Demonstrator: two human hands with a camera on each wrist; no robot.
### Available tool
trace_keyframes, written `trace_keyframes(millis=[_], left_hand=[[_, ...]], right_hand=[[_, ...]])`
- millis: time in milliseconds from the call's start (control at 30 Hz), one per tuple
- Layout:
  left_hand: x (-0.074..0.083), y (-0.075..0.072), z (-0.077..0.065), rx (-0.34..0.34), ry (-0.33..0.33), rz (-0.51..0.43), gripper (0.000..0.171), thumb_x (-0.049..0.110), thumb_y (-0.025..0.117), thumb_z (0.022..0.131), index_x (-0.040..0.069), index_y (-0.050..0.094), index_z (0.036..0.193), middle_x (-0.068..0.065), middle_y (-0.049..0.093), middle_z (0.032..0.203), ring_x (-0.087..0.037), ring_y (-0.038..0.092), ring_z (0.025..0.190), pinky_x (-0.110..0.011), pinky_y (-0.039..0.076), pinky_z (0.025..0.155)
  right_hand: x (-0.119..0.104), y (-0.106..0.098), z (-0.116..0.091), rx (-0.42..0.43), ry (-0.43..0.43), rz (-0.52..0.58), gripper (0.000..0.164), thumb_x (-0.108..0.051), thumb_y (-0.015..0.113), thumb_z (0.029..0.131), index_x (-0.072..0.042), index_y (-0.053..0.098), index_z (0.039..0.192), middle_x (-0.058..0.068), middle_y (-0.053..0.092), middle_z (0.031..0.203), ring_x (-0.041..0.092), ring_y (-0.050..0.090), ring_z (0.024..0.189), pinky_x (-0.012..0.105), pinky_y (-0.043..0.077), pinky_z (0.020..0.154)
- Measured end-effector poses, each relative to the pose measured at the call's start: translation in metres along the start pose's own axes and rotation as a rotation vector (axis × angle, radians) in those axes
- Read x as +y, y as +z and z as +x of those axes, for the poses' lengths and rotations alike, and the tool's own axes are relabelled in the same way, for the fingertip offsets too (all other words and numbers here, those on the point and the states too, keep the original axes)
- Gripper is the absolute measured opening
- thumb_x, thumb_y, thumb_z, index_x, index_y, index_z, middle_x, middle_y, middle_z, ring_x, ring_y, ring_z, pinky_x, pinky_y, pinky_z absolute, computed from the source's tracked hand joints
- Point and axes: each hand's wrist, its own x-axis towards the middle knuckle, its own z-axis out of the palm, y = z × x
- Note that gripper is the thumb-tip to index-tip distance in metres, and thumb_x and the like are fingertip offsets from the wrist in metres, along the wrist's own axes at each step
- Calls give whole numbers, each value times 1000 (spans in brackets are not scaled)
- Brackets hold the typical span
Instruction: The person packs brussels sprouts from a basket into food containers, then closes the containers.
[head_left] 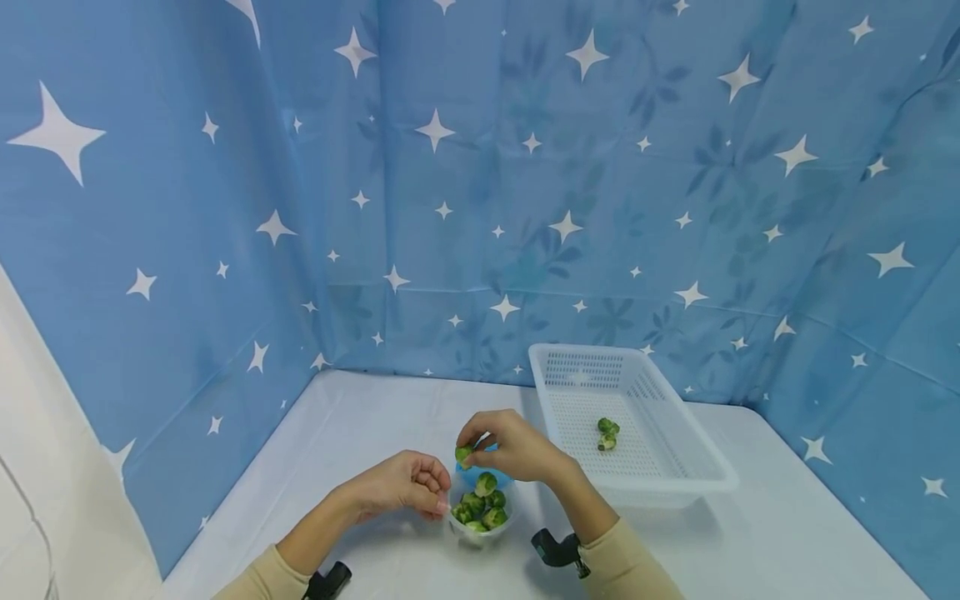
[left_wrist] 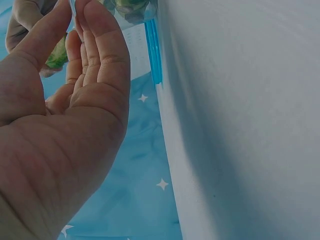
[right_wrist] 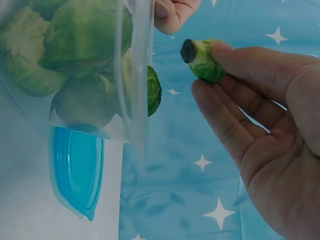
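A small clear plastic container (head_left: pixel 480 540) holds several green Brussels sprouts (head_left: pixel 474 503). My left hand (head_left: pixel 401 485) pinches its rim from the left between thumb and fingertips; the left wrist view shows that hand (left_wrist: pixel 75 105) with the rim at the top edge. Above the far side of the container, my right hand (head_left: pixel 517 448) pinches one Brussels sprout (right_wrist: pixel 207 62) between thumb and fingers. Its dark cut stem end faces the container in the right wrist view. Behind the container lies a blue lid (right_wrist: pixel 82 165) on the table.
A white perforated basket (head_left: pixel 701 479) stands at the back right, with a few Brussels sprouts (head_left: pixel 608 429) on its bottom. The white table (head_left: pixel 360 417) ends at a blue curtain (head_left: pixel 465 208) with white stars. Dark wrist mounts (head_left: pixel 557 548) sit at both forearms.
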Motion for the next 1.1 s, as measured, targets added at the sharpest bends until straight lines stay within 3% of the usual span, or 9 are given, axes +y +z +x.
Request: trace_keyframes(millis=[367,767,933,1100], left_hand=[[1,0,-1,-4,-1,10,40,11,81,90,-11,62,118,-6,74,90,-17,73,82,-35,64,79],[1,-1,-1,-6,2,18,38,11,80,91,-9,63,118,-5,74,91,-17,73,82,-36,64,80],[1,0,-1,-3,10,22,38,12,80,90,-9,63,117,-5,75,90,-16,73,82,-36,64,79],[1,-1,-1,-9,19,26,39,12,81,90,-10,63,118,-5,75,91,-16,73,81,-35,64,79]], right_hand=[[-2,5,1,-106,73,-26,15,-2,79,90,-11,76,102,0,74,99,5,72,88,20,60,79],[-3,9,2,-146,77,-50,15,-4,85,85,-12,78,96,-3,75,93,0,69,81,19,59,76],[-4,12,3,-148,57,-121,15,-8,88,83,-14,80,94,-5,76,92,0,68,82,22,60,78],[-5,13,4,-156,64,-163,16,-8,89,81,-15,80,92,-8,75,90,-4,66,80,17,57,74]])
